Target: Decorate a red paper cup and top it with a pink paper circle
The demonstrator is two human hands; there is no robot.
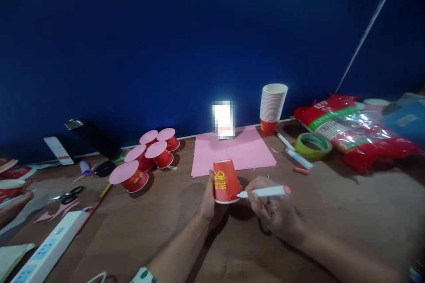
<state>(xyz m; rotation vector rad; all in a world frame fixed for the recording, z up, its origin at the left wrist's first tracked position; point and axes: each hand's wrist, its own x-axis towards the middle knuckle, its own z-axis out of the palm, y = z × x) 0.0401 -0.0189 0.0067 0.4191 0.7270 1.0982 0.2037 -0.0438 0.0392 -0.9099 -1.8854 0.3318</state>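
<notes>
My left hand [208,203] is wrapped round a red paper cup [229,181] with yellow characters, held upside down with its white rim at the bottom. In my right hand [268,208] is a white marker [265,192] with a reddish end. Its tip touches or nearly touches the cup's lower right side, where small dark marks show. Behind the cup lies a stack of pink paper [206,154]. An orange-red cap [301,171] rests on the table to the right.
Several red cups topped with pink discs [124,172] stand left of centre. A cup stack [274,106], green tape roll [312,146] and red cup package [352,128] are at right. Scissors [68,194], a power strip [49,243] and another person's hand [16,203] are at left.
</notes>
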